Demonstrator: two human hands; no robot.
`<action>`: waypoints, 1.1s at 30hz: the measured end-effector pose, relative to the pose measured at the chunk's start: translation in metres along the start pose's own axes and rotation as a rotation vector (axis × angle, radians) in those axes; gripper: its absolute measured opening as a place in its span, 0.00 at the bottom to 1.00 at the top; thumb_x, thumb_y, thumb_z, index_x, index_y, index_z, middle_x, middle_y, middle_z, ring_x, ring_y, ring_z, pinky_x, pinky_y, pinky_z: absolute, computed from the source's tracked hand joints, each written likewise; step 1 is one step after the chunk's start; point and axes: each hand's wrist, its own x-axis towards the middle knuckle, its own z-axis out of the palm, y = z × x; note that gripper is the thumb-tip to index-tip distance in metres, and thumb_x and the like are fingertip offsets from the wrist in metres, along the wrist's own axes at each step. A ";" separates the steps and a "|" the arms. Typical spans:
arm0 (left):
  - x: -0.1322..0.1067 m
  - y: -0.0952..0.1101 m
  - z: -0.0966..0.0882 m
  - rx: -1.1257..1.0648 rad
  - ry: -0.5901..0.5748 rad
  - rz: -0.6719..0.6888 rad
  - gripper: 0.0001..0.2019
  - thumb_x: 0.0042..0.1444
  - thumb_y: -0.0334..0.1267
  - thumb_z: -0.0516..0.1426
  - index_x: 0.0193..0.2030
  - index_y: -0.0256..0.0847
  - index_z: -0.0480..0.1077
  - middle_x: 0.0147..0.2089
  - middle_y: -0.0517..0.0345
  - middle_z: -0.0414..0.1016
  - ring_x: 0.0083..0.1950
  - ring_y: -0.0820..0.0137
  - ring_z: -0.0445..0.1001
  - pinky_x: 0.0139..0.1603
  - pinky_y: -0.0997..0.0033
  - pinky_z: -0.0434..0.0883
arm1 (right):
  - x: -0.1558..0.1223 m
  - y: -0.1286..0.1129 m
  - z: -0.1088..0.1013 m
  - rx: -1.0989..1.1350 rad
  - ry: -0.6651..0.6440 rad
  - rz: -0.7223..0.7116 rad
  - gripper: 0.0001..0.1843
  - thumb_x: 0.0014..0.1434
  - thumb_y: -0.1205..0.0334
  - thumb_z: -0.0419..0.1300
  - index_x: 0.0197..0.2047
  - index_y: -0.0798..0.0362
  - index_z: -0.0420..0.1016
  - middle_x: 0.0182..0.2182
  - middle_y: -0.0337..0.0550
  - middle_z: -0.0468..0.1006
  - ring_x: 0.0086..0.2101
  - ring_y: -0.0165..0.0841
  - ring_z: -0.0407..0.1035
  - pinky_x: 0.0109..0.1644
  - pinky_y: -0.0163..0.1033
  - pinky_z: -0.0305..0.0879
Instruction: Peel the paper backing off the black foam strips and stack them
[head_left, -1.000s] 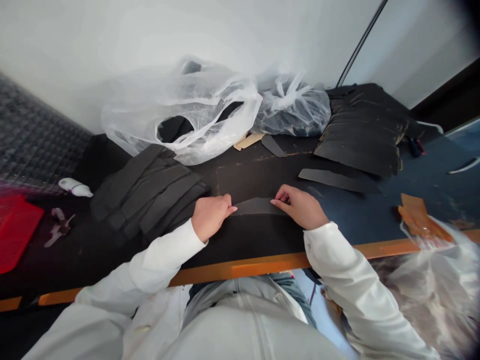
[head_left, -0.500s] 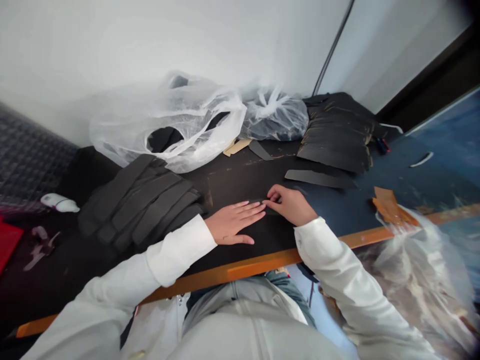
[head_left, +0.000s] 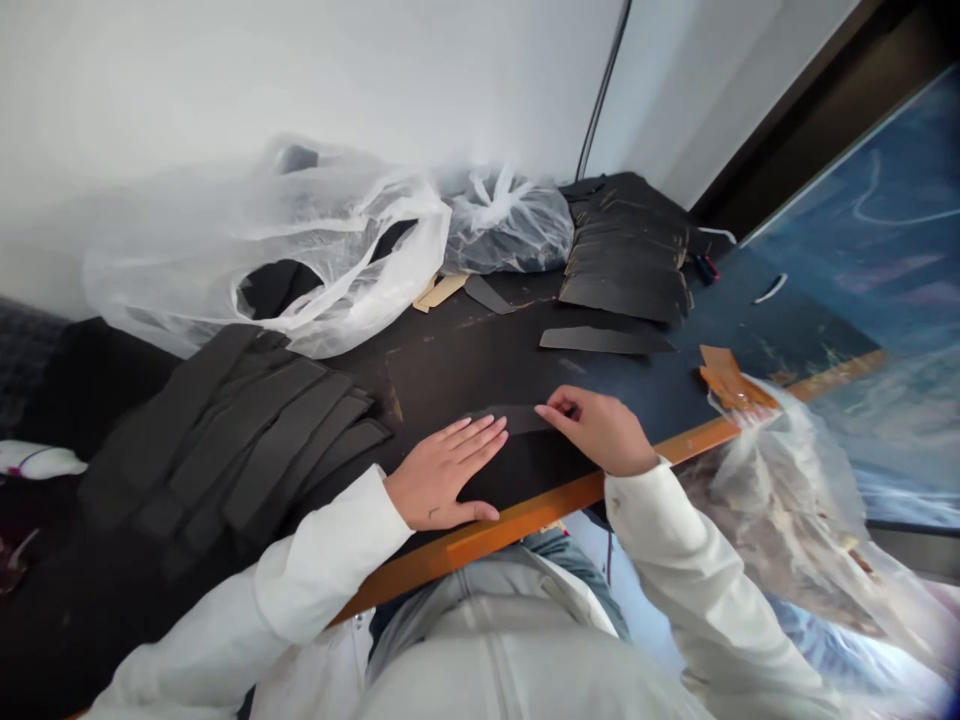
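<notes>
A dark strip lies on the black tabletop between my hands, hard to tell from the surface. My left hand rests flat over its left part, fingers stretched and thumb apart. At the strip's right end, the thumb and forefinger of my right hand pinch its tip. Left of my left hand, overlapping dark strips form a fanned pile. One more loose grey strip lies beyond my right hand.
White plastic bags sit against the wall, beside a stack of black pieces. An orange-brown piece and a clear bag hang at the table's wooden edge. A white bottle lies far left.
The view has turned toward the right. My hands have moved apart, and more of the dark strip shows between them. My right hand still pinches its end.
</notes>
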 end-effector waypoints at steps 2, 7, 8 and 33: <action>0.001 0.000 0.000 0.001 0.003 0.004 0.46 0.61 0.68 0.45 0.74 0.32 0.47 0.75 0.42 0.49 0.76 0.59 0.48 0.75 0.58 0.45 | 0.000 -0.001 0.006 -0.004 0.017 -0.009 0.15 0.59 0.45 0.59 0.29 0.46 0.75 0.21 0.35 0.74 0.23 0.30 0.67 0.26 0.33 0.52; 0.001 0.000 -0.001 -0.005 0.003 -0.002 0.46 0.61 0.68 0.45 0.75 0.34 0.45 0.75 0.43 0.50 0.76 0.58 0.48 0.75 0.57 0.47 | 0.000 0.002 0.012 -0.028 0.044 -0.076 0.14 0.61 0.50 0.57 0.27 0.48 0.70 0.23 0.36 0.73 0.24 0.29 0.65 0.27 0.34 0.51; 0.001 0.000 -0.001 -0.004 0.002 -0.003 0.46 0.60 0.68 0.45 0.75 0.34 0.45 0.75 0.43 0.50 0.76 0.58 0.48 0.75 0.57 0.47 | 0.001 0.003 0.012 -0.038 0.040 -0.093 0.14 0.62 0.51 0.57 0.27 0.49 0.69 0.23 0.36 0.73 0.24 0.29 0.64 0.27 0.34 0.50; -0.005 0.002 0.009 -0.112 0.122 -0.030 0.51 0.57 0.68 0.52 0.74 0.30 0.42 0.75 0.36 0.48 0.77 0.56 0.46 0.76 0.54 0.48 | -0.026 -0.002 0.072 -0.365 0.213 -0.695 0.35 0.69 0.44 0.44 0.71 0.56 0.55 0.68 0.53 0.60 0.67 0.45 0.55 0.67 0.53 0.56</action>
